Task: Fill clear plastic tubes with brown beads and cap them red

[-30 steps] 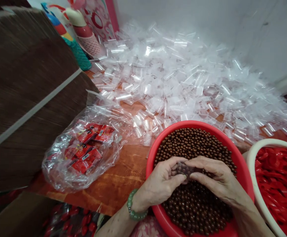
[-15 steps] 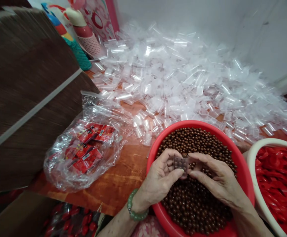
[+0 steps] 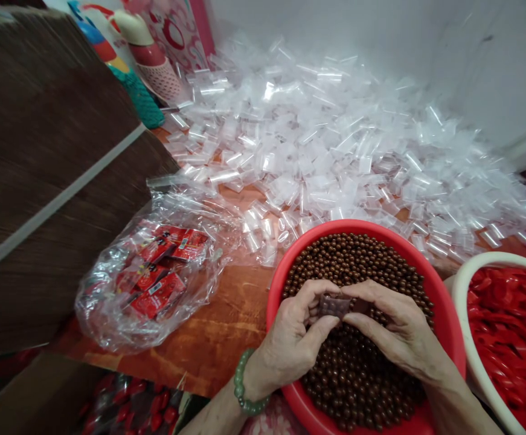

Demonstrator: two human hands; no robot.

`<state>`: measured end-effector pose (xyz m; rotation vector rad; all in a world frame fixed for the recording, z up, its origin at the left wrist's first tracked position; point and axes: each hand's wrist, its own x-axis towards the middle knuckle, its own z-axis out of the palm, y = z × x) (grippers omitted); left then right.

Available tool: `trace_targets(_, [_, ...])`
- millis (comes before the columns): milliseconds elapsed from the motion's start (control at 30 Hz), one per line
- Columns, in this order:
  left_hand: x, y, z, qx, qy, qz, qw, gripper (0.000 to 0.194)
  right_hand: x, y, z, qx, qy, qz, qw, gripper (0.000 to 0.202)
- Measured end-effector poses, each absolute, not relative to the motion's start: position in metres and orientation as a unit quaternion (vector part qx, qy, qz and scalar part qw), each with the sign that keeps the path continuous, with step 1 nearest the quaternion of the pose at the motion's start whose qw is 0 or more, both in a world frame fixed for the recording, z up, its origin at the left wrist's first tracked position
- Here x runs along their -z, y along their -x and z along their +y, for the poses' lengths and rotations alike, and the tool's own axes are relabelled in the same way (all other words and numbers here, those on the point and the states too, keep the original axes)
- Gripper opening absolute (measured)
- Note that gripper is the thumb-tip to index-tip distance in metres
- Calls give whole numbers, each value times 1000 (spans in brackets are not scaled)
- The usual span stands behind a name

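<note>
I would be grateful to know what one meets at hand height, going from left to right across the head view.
Brown stack, plastic bag, left hand, small packet, right hand, white tub.

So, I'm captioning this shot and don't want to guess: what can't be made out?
In the head view:
Small packet: ends partly covered by the left hand and right hand, contents uncountable.
Red cards: fine print too small, under the shiny plastic bag.
White tub: cut off by the right and bottom edges.
Brown stack: blurred, cut off by the left edge.
Lower-left red pieces: dim, cut off by the bottom edge.
</note>
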<state>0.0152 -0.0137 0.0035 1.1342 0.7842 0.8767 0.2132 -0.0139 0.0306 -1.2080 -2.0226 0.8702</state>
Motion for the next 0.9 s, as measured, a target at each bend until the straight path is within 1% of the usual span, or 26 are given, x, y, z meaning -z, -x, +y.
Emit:
trace_targets(100, [-4, -15, -14, -381, -531, 352, 670, 41, -29, -214, -15, -327, 454, -767, 315, 22])
trace_targets(233, [-3, -15, -15, -371, -545, 357, 662, 43, -29, -212, -14, -313, 432, -772, 344, 18])
trace_targets(300, [-2, -15, -14, -371, -546, 365, 657, 42, -30, -212, -14, -309, 425, -777, 348, 19])
trace_targets(533, [-2, -14, -12, -373, -587, 371, 615, 39, -33, -208, -12, -319, 419, -795, 300, 19])
trace_targets(633, [-1, -14, -12, -367, -582, 363, 628, 36, -35, -208, -11, -332, 412, -797, 292, 14])
trace_targets(733, [-1, -14, -13, -358, -564, 358, 652, 34, -36, -208, -10, -319, 420, -797, 296, 7])
trace_targets(900, [-4, -14, -11, -341, -583, 364, 641, 28, -34, -209, -11, -304, 430, -800, 289, 5])
